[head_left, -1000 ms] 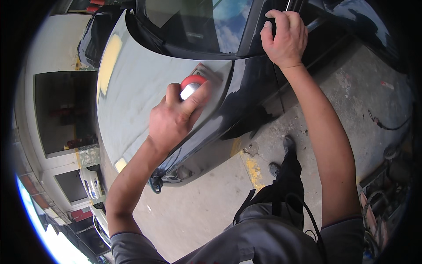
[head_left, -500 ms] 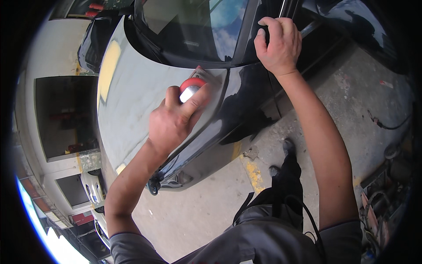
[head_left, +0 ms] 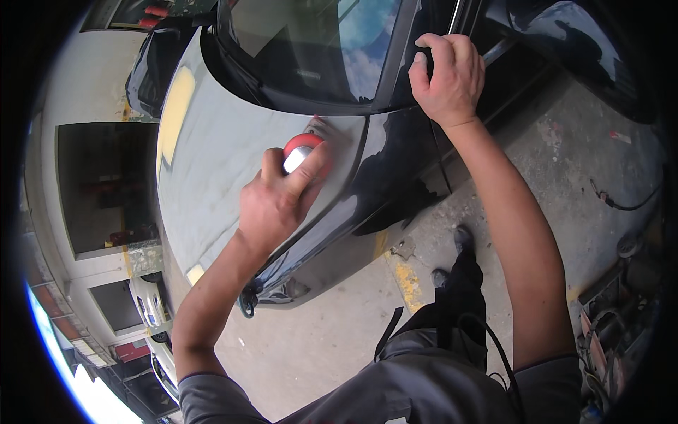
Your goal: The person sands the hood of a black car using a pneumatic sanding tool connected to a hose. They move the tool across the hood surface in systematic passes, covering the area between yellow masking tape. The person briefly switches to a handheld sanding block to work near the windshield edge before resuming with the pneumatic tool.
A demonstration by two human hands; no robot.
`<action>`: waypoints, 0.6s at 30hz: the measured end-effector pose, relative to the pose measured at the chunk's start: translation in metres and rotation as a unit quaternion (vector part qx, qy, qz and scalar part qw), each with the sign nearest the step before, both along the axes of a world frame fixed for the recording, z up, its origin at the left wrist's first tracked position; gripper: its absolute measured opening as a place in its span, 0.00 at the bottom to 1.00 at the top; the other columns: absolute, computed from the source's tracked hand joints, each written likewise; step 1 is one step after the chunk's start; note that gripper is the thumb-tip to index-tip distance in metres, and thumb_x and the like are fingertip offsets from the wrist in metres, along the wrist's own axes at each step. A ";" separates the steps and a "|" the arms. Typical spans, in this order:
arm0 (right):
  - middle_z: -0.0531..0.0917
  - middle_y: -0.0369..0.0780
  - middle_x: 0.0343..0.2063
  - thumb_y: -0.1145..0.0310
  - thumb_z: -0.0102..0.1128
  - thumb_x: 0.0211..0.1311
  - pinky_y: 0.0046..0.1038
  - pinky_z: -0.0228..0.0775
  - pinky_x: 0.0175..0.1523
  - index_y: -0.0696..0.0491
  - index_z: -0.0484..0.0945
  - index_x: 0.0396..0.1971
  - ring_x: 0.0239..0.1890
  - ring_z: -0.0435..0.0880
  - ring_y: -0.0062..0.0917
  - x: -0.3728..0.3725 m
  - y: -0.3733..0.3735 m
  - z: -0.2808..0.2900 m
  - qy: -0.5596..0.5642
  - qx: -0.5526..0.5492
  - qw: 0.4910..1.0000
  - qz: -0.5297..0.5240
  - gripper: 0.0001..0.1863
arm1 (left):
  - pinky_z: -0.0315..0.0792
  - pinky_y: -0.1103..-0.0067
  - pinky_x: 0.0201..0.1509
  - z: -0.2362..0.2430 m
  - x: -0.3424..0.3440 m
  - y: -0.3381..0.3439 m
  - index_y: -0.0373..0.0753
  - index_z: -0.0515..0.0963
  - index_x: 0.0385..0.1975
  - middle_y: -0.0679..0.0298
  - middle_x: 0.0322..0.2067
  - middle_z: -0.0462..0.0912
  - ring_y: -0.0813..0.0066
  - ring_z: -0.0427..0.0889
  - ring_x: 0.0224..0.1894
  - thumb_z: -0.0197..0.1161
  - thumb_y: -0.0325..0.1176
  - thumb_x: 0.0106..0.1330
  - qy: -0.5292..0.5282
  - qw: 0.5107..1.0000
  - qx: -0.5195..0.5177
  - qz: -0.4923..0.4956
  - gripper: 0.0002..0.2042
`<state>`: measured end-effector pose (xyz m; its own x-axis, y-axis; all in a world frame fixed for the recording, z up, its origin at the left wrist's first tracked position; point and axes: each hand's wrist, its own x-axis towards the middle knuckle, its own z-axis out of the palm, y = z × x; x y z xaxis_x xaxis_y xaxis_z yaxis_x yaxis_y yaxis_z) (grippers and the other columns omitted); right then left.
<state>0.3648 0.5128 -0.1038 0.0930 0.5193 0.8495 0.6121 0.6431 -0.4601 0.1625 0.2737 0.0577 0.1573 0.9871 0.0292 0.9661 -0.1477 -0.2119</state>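
Red tool [head_left: 304, 140], clasped by left hand [head_left: 272, 201], sits on grey hood [head_left: 219, 148] above concrete floor [head_left: 318, 346].

1. My left hand [head_left: 272, 201] covers the near side of the red and silver tool [head_left: 302, 150].
2. The tool's base [head_left: 323, 129] is blurred against the hood [head_left: 226, 141]; I can't make out its edge.
3. My right hand [head_left: 449, 79] hides part of the car's window post [head_left: 395, 67], and I can't tell whether I grip or merely rest there.
4. The windshield [head_left: 304, 49] runs past the top edge.
5. The clutter [head_left: 607, 332] at lower right sinks into the dark rim.
6. The white car [head_left: 146, 300] is too small for detail.
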 end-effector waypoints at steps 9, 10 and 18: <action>0.77 0.32 0.43 0.63 0.71 0.58 0.40 0.71 0.52 0.38 0.82 0.47 0.47 0.81 0.33 -0.002 0.001 0.000 0.002 -0.006 1.000 -0.004 0.16 | 0.84 0.65 0.31 0.007 -0.018 -0.028 0.69 0.73 0.73 0.52 0.47 0.78 0.55 0.86 0.32 0.75 0.36 0.68 -0.015 0.999 0.005 0.046 0.34; 0.77 0.32 0.43 0.63 0.71 0.58 0.40 0.71 0.52 0.38 0.82 0.47 0.47 0.81 0.33 -0.003 0.000 0.002 0.003 -0.006 1.000 -0.002 0.15 | 0.84 0.65 0.31 0.006 -0.015 -0.023 0.69 0.72 0.74 0.52 0.47 0.78 0.55 0.86 0.32 0.75 0.37 0.68 -0.014 0.999 0.011 0.044 0.34; 0.76 0.32 0.42 0.63 0.70 0.58 0.40 0.71 0.52 0.38 0.82 0.47 0.47 0.81 0.33 -0.001 0.001 0.000 0.006 -0.004 1.000 0.006 0.16 | 0.84 0.62 0.34 -0.004 0.016 0.010 0.63 0.73 0.75 0.51 0.46 0.77 0.52 0.85 0.33 0.77 0.37 0.67 -0.004 0.999 0.013 0.033 0.36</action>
<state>0.3636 0.5139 -0.1034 0.0965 0.5263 0.8448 0.5998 0.6466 -0.4713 0.1781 0.2840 0.0532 0.0914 0.9942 0.0569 0.9751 -0.0777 -0.2076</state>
